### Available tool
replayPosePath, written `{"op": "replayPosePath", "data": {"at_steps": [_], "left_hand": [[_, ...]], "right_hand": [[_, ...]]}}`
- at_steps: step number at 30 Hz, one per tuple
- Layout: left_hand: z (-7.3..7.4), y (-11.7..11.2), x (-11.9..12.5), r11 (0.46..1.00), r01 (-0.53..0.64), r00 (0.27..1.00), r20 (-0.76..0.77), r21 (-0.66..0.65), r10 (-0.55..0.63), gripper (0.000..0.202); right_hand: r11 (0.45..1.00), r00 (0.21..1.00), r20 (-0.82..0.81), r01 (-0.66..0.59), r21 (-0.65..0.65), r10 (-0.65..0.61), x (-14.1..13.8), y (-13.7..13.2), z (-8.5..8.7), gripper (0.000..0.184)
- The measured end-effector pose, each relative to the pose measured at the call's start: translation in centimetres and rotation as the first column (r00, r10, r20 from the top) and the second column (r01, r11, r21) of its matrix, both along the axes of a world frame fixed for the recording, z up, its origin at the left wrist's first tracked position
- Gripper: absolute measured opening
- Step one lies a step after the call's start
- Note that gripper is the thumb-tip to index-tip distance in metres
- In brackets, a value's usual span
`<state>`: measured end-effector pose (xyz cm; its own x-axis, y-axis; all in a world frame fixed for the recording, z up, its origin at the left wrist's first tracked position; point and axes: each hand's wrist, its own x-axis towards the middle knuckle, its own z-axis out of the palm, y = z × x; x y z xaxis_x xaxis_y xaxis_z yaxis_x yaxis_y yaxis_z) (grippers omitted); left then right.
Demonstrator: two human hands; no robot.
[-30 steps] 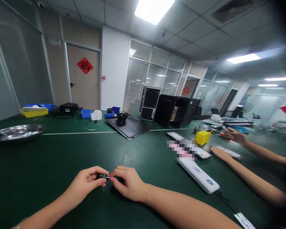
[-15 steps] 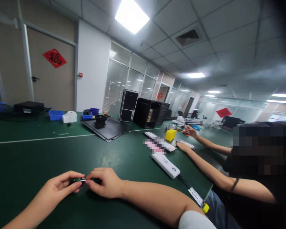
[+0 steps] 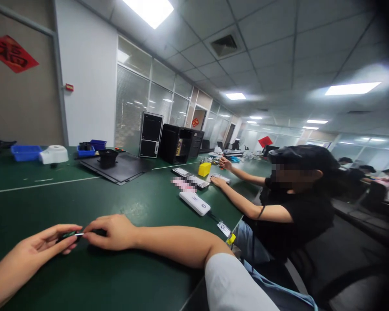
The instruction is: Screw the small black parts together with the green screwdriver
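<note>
My left hand (image 3: 40, 246) and my right hand (image 3: 112, 232) meet low on the green table (image 3: 126, 207), fingertips together. Between them sits a small dark part with a green edge (image 3: 68, 235), pinched by the left fingers. My right thumb and finger pinch a thin pale tip at that same part. Both forearms rest on the table. Most of the part is hidden by the fingers.
A white power strip (image 3: 194, 202) lies to the right, its cord running to the table edge. A co-worker in black (image 3: 294, 207) sits beside it, hands near a yellow box (image 3: 204, 169). Black computer cases (image 3: 178, 144), a black panel (image 3: 116, 167), blue bins (image 3: 25, 152) stand farther back.
The view has swung right, so my hands now sit at the lower left and the co-worker is in full view. My hands keep the same pinch on the small part.
</note>
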<state>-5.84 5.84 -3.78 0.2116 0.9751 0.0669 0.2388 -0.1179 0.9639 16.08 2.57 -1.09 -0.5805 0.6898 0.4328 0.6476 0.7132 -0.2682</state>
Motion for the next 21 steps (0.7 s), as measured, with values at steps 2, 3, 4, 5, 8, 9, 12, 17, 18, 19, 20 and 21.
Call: {"op": "replayPosePath", "data": {"at_steps": [2, 3, 4, 5, 8, 9, 12, 17, 18, 19, 20, 21], "left_hand": [[0.8, -0.6, 0.0, 0.996, 0.081, 0.997, 0.020, -0.042, -0.080, 0.051], [1.3, -1.0, 0.0, 0.995, 0.084, 0.996, 0.030, -0.057, -0.083, 0.050], [1.9, -1.5, 0.0, 0.994, 0.075, 0.997, 0.031, -0.074, -0.072, 0.050], [2.4, -2.0, 0.1, 0.994, 0.071, 0.997, 0.038, -0.084, -0.069, 0.050], [3.4, -3.2, 0.5, 0.999, 0.047, 0.989, 0.143, -0.026, -0.042, 0.046], [3.5, -3.4, 0.6, 0.998, 0.054, 0.983, 0.176, -0.014, -0.050, 0.044], [3.3, -3.6, 0.9, 0.996, 0.084, 0.942, 0.326, -0.019, -0.073, 0.038], [3.0, -4.0, 0.7, 0.998, 0.043, 0.936, 0.352, -0.053, -0.021, 0.041], [3.0, -4.2, 0.6, 0.997, 0.045, 0.937, 0.350, -0.057, -0.022, 0.041], [3.0, -4.4, 0.6, 0.997, 0.049, 0.938, 0.345, -0.062, -0.025, 0.041], [3.1, -4.6, 0.5, 0.997, 0.051, 0.940, 0.341, -0.064, -0.027, 0.042], [3.1, -4.8, 0.5, 0.996, 0.055, 0.941, 0.337, -0.067, -0.029, 0.042]], "right_hand": [[1.000, 1.000, 0.011, -0.001, 0.011, 0.001, 0.0, -0.1, 0.0, 0.016], [1.000, 1.000, 0.012, -0.010, 0.018, 0.009, 0.0, -0.1, 0.1, 0.016], [1.000, 1.000, 0.007, -0.021, 0.022, 0.021, 0.0, -0.1, 0.1, 0.016], [0.999, 1.000, 0.001, -0.029, 0.025, 0.029, 0.0, -0.2, 0.1, 0.016], [1.000, 0.999, -0.036, 0.007, -0.011, -0.007, 0.0, -0.5, 0.2, 0.013], [1.000, 0.999, -0.050, -0.007, -0.017, 0.006, 0.0, -0.6, 0.3, 0.012], [0.997, 0.992, -0.105, -0.075, -0.029, 0.071, 0.1, -0.7, 0.1, 0.015], [0.990, 0.974, -0.197, -0.123, -0.062, 0.109, 0.4, -0.6, -0.2, 0.017], [0.990, 0.971, -0.213, -0.123, -0.070, 0.106, 0.4, -0.7, -0.3, 0.017], [0.990, 0.968, -0.230, -0.120, -0.076, 0.100, 0.5, -0.8, -0.3, 0.017], [0.990, 0.965, -0.245, -0.116, -0.081, 0.093, 0.5, -0.8, -0.3, 0.017], [0.990, 0.962, -0.259, -0.110, -0.086, 0.084, 0.5, -0.9, -0.3, 0.017]]}}
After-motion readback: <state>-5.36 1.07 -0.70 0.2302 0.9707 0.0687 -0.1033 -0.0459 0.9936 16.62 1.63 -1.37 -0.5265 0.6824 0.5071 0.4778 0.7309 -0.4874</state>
